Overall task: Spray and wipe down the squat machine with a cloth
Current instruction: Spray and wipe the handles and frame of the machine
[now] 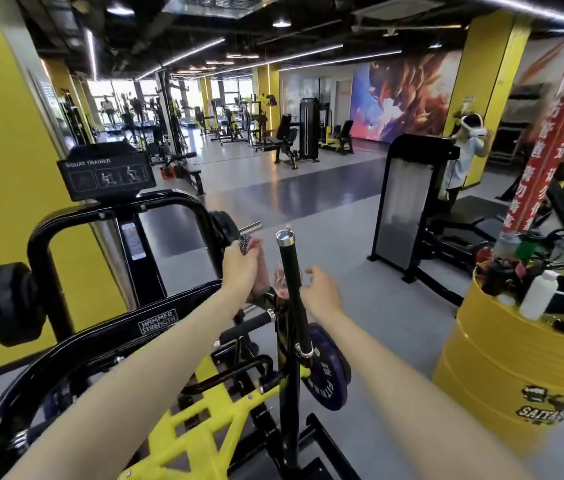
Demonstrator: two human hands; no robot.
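At the near side of the squat machine, black frame over yellow base, an upright black post stands between the two hands. Left hand grips a bunched cloth, just left of the post. Right hand has its fingers spread, holds nothing, close beside the post. Pinkish translucent item behind the post: possibly the spray bottle, unclear. Judgement: wrap cloth round post, wipe cap downward, right hand steadying.
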